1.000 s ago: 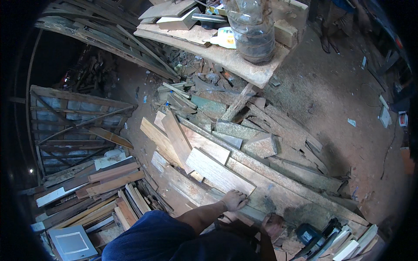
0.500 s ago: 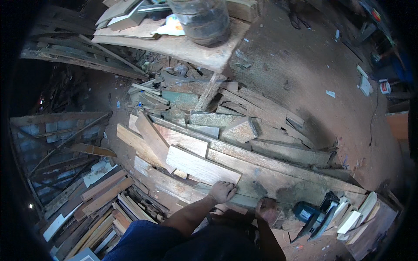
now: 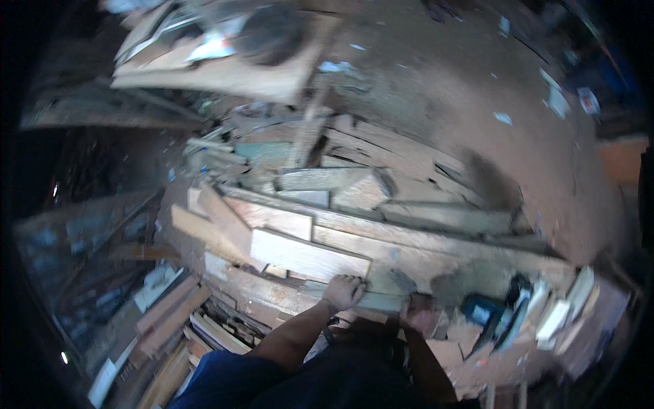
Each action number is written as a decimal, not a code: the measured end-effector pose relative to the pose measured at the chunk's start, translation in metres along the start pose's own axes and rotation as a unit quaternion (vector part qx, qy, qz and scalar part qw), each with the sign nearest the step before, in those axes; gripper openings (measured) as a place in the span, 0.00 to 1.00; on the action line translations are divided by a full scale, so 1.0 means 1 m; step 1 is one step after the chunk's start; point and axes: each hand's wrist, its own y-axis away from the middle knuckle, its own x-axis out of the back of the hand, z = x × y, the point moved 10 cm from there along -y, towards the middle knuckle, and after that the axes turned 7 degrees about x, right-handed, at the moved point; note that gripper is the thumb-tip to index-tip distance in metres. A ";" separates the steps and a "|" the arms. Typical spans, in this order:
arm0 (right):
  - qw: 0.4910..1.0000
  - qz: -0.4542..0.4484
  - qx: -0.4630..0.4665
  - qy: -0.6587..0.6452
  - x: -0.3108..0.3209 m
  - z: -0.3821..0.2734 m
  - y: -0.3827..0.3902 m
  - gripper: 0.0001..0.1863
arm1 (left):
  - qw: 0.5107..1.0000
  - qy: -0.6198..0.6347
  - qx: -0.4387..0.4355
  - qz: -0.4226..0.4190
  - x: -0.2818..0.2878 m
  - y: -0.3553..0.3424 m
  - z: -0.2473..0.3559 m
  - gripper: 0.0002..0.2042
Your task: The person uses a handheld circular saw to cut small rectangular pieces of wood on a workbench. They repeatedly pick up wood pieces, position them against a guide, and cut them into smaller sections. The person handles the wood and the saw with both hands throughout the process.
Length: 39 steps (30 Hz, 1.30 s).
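Observation:
Below centre, my left hand (image 3: pixel 344 293) rests at the near right end of a pale board (image 3: pixel 306 252), its fingers apart and slightly curled. My right hand (image 3: pixel 419 313) is low at the near edge of the long plank bench (image 3: pixel 449 252), to the right of my left hand; motion blur hides what its fingers hold, if anything. A teal and black power saw (image 3: pixel 484 310) lies just to the right of it. Other loose boards (image 3: pixel 218 218) overlap behind and left of the pale board.
Stacked offcuts (image 3: pixel 167 313) lie low at left. Scrap wood (image 3: pixel 409 191) is heaped beyond the bench. A raised worktop (image 3: pixel 204 78) with a dark container (image 3: pixel 269 37) stands at upper left. Short pale blocks (image 3: pixel 565 307) sit at right. Dirt floor (image 3: pixel 490 102) with litter spreads upper right.
The view has swung, shifting the worktop toward upper left and blurring the picture. My left hand stays at the pale board's end, my right hand at the bench's near edge.

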 end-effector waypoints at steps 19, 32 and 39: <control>0.987 0.046 -0.126 -0.087 -0.009 0.041 0.027 0.22 | 0.999 -0.040 -0.018 -0.016 -0.022 0.006 0.022 0.22; 0.977 0.140 -0.120 -0.103 -0.001 0.040 0.031 0.20 | 0.998 -0.058 -0.031 -0.003 -0.028 0.010 0.018 0.25; 0.973 0.141 -0.142 -0.117 -0.001 0.041 0.037 0.18 | 0.999 -0.033 -0.026 -0.006 -0.037 0.003 -0.003 0.28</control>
